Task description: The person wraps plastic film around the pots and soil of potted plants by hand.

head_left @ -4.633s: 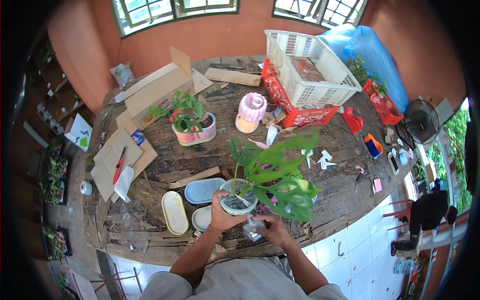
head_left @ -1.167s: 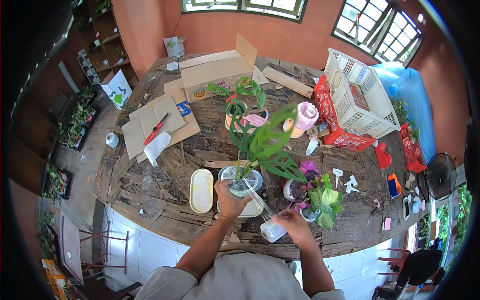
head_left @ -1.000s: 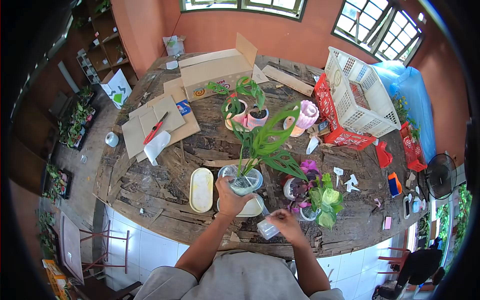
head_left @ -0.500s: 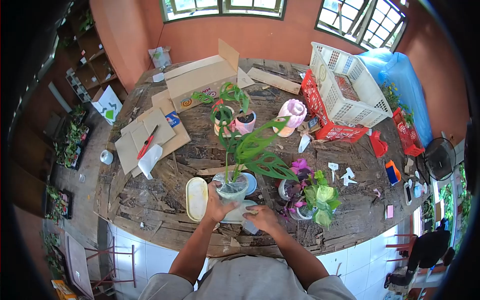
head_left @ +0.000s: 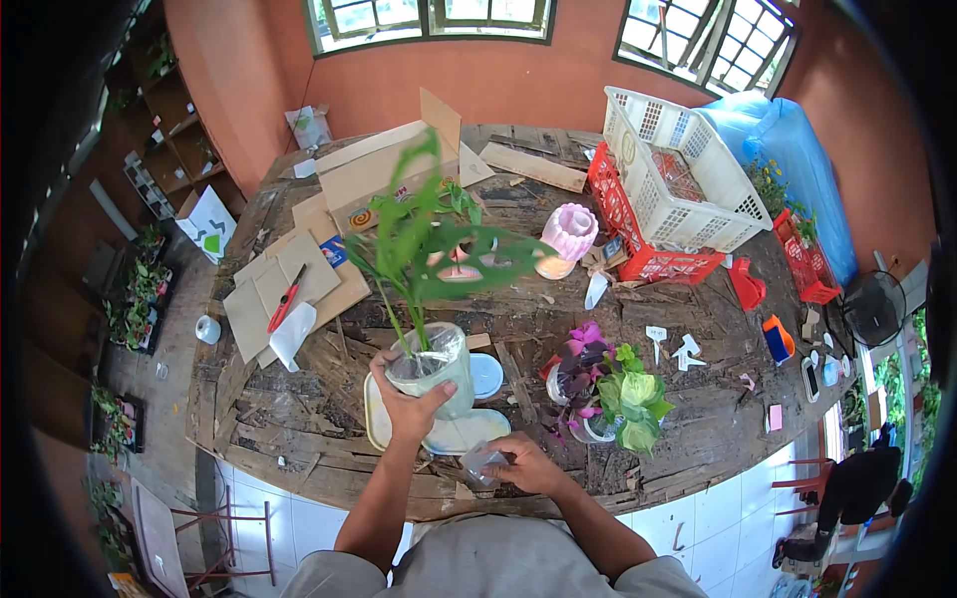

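Note:
My left hand (head_left: 409, 407) is wrapped round a pale green pot (head_left: 451, 391), tilted and raised over the trays. Clear plastic covers its top, and a plant with split green leaves (head_left: 407, 244) rises from it, blurred by motion. My right hand (head_left: 528, 463) is closed on a clear plastic tape dispenser (head_left: 480, 462), just in front of a pale tray (head_left: 467, 433). Partly behind the left hand lies a cream tray (head_left: 375, 419). A blue tray (head_left: 485, 376) is right of the pot. Purple-leaved (head_left: 578, 371) and light green (head_left: 638, 399) plants stand further right.
An open cardboard box (head_left: 384, 169), flat cardboard (head_left: 284, 289) and a red cutter (head_left: 286, 299) lie at the left. A pink pot (head_left: 568, 234) stands mid-table. White (head_left: 688, 214) and red crates (head_left: 663, 264) stack behind. A person in black (head_left: 859, 488) is beyond the right edge.
The left hand has lifted and tilted the potted plant, moving it left and swinging its leaves. The blue tray shows more fully. The right hand has come slightly away from the pot with the dispenser.

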Demonstrator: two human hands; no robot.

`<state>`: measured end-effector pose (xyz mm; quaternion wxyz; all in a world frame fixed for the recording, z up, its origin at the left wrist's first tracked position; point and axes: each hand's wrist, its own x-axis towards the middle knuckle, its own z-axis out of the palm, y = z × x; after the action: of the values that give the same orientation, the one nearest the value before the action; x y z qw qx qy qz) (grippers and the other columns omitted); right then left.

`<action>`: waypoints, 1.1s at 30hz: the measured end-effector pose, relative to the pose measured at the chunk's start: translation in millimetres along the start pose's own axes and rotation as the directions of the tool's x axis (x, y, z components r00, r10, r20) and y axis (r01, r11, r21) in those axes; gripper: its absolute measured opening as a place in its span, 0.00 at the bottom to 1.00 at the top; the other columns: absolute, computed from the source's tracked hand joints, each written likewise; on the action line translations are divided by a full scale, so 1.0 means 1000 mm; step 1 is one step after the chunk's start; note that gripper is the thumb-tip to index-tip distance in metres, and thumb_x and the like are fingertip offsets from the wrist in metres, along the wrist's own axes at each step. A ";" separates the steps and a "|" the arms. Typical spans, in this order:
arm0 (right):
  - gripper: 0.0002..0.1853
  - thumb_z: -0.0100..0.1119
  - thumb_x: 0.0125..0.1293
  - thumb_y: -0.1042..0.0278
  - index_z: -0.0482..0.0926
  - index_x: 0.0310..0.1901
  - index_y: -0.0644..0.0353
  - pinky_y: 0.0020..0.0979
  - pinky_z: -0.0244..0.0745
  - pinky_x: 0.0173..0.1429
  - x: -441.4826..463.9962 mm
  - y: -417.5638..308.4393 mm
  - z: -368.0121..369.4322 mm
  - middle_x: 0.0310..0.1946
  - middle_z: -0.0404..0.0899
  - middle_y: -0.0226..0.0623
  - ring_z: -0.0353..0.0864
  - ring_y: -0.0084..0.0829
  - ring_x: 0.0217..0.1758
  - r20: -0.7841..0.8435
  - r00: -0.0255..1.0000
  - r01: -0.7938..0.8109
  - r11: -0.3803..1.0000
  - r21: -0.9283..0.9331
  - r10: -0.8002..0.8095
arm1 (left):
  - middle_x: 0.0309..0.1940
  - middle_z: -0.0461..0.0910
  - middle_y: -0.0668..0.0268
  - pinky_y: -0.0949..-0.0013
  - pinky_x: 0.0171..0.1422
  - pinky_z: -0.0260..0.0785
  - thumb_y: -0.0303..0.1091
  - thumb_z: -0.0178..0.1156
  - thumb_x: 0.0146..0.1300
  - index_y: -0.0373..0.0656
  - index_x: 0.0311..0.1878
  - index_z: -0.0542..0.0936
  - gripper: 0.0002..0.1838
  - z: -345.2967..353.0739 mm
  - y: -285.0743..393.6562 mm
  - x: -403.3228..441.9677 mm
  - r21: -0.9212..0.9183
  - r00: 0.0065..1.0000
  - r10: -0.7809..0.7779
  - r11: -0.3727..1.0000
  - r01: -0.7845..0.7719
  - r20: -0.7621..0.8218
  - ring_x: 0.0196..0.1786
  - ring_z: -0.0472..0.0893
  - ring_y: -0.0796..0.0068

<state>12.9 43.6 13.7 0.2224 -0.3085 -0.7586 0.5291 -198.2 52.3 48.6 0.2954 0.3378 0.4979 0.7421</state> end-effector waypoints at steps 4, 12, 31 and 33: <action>0.13 0.66 0.54 0.70 0.80 0.43 0.59 0.31 0.70 0.49 0.016 0.010 0.008 0.38 0.80 0.37 0.77 0.26 0.43 0.006 0.999 0.049 0.992 0.120 -0.050 | 0.50 0.63 0.60 0.64 0.61 0.61 0.32 0.76 0.31 0.43 0.57 0.54 0.50 0.029 0.062 -0.004 -0.156 0.995 0.092 0.984 -0.087 0.028 0.55 0.67 0.67; 0.18 0.62 0.56 0.76 0.75 0.50 0.62 0.29 0.71 0.52 0.066 -0.058 -0.050 0.43 0.79 0.32 0.77 0.25 0.46 -0.050 0.984 0.156 0.696 0.701 -0.170 | 0.46 0.64 0.62 0.67 0.57 0.64 0.28 0.77 0.28 0.42 0.52 0.58 0.46 0.039 0.083 -0.058 -0.283 0.944 -0.035 0.950 0.133 0.327 0.52 0.69 0.70; 0.21 0.56 0.59 0.74 0.67 0.55 0.59 0.50 0.77 0.48 0.017 -0.083 -0.092 0.48 0.75 0.41 0.80 0.39 0.46 -0.402 0.892 0.273 0.460 0.845 0.209 | 0.44 0.69 0.57 0.66 0.54 0.65 0.40 0.80 0.28 0.38 0.51 0.59 0.48 0.046 0.026 -0.082 0.200 0.933 -0.062 0.980 -0.011 0.355 0.48 0.71 0.68; 0.20 0.55 0.60 0.72 0.67 0.55 0.58 0.53 0.77 0.48 0.013 -0.077 -0.097 0.48 0.75 0.41 0.79 0.41 0.48 -0.395 0.904 0.272 0.494 0.825 0.162 | 0.44 0.68 0.56 0.66 0.55 0.64 0.40 0.80 0.28 0.37 0.51 0.59 0.48 0.045 0.020 -0.082 0.193 0.931 -0.063 0.981 -0.008 0.360 0.49 0.71 0.69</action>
<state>50.6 98.1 119.2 0.5225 -0.2360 -0.3314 0.7493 -115.0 6.2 62.9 0.3592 0.4896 0.5081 0.6108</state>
